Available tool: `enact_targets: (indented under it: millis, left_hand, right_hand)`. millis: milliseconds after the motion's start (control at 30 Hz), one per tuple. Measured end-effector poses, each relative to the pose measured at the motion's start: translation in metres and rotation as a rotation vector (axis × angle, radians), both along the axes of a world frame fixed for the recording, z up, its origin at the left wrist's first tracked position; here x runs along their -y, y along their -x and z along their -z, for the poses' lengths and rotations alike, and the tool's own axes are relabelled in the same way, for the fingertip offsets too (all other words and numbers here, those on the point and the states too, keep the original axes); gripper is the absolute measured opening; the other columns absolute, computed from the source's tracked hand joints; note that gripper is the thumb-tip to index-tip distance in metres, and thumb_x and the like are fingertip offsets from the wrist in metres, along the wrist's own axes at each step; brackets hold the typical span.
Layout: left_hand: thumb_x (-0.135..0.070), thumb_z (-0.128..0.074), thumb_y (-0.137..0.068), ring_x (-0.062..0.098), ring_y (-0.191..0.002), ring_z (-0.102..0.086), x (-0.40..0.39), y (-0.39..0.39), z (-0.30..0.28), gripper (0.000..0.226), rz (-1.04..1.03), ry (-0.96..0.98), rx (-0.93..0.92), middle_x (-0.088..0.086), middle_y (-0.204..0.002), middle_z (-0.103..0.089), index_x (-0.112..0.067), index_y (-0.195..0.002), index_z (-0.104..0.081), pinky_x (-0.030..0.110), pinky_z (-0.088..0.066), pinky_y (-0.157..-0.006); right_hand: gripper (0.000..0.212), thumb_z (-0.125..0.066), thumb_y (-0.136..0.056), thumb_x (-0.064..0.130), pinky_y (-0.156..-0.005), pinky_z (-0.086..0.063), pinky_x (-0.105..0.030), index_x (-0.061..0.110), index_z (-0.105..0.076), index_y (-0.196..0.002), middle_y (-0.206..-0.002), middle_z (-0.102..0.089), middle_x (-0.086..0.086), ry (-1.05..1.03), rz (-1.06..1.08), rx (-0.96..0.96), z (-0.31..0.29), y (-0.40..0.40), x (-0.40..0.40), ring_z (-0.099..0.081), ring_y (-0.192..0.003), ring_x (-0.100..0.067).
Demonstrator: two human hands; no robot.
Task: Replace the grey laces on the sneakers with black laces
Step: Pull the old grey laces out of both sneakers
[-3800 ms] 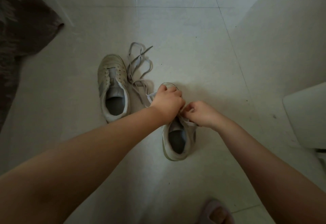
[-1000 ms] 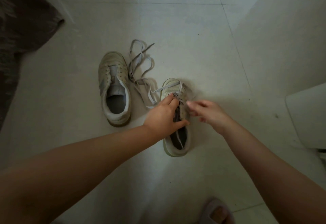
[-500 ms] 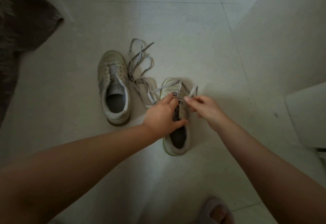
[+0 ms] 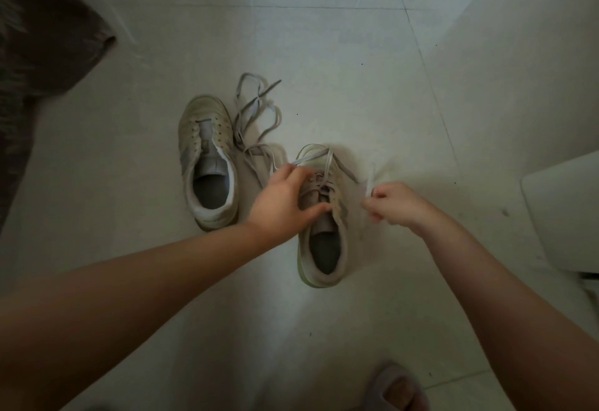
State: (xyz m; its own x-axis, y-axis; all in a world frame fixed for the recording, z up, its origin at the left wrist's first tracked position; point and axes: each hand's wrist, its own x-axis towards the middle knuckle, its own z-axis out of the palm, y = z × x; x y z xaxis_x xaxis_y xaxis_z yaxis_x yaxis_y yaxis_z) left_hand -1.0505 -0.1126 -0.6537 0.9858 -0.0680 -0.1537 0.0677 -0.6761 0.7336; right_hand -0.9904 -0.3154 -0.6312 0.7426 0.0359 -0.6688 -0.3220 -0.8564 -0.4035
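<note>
Head view: the right hand point(image 4: 393, 203) fingers point(image 4: 372, 193) pinch a blurred grey lace end point(image 4: 369, 180), now drawn out to the right of the laced sneaker point(image 4: 324, 216). The left hand point(image 4: 285, 203), fingers spread, steadies the sneaker on the floor point(image 4: 356, 54). Unlacing advances; the other sneaker point(image 4: 207, 164) sits bare beside its removed lace point(image 4: 256, 112).

— What can't we make out? Our left hand point(image 4: 282, 203) covers part of the right sneaker point(image 4: 324, 216), and the lace end point(image 4: 369, 180) at our right hand point(image 4: 393, 205) is a blur.

— At the edges, the frame cuts off the dark rug point(image 4: 39, 54) and a slipper point(image 4: 398, 388).
</note>
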Motion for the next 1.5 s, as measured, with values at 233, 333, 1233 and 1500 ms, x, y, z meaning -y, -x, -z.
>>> enact_targets:
  millis: [233,333,1233,1500]
  left_hand:
    - [-0.037,-0.063,-0.085,0.017,-0.098,-0.052,-0.008,-0.006,0.005,0.023,0.007,-0.043,-0.134,0.001,-0.107,-0.051,-0.018,-0.097,-0.057,0.029,-0.046,-0.088]
    - [-0.021,-0.059,-0.087,0.020,-0.097,-0.054,-0.007,-0.010,0.005,0.011,-0.024,-0.037,-0.140,0.000,-0.101,-0.047,-0.015,-0.096,-0.060,0.028,-0.044,-0.086]
    - [-0.066,-0.057,-0.077,0.011,-0.082,-0.053,0.011,-0.003,-0.008,0.040,0.233,-0.267,-0.155,-0.007,-0.090,-0.049,-0.034,-0.099,-0.066,0.026,-0.046,-0.066]
    - [-0.076,-0.049,-0.073,0.010,-0.084,-0.057,0.017,0.006,-0.006,0.050,0.098,-0.308,-0.058,-0.013,-0.087,-0.057,-0.032,-0.094,-0.059,0.038,-0.038,-0.095]
  right_hand:
    - [0.008,-0.060,-0.088,0.026,-0.072,-0.044,-0.029,0.020,-0.057,-0.083,-0.088,-0.056,0.001,0.047,-0.292,0.432,-0.008,0.013,-0.020,-0.054,-0.080,-0.018]
    - [0.005,-0.061,-0.087,0.020,-0.074,-0.044,-0.028,0.019,-0.061,-0.092,-0.092,-0.050,0.006,-0.151,-0.335,0.499,-0.007,0.009,-0.038,-0.054,-0.081,-0.013]
    - [0.014,-0.054,-0.095,0.021,-0.073,-0.049,-0.029,0.022,-0.057,-0.081,-0.078,-0.059,0.002,-0.373,0.008,0.106,0.016,0.001,-0.028,-0.056,-0.075,-0.012]
    - [0.007,-0.064,-0.088,0.015,-0.062,-0.041,-0.016,0.018,-0.060,-0.084,-0.072,-0.058,0.006,-0.313,0.006,0.292,0.029,0.017,-0.028,-0.053,-0.068,-0.009]
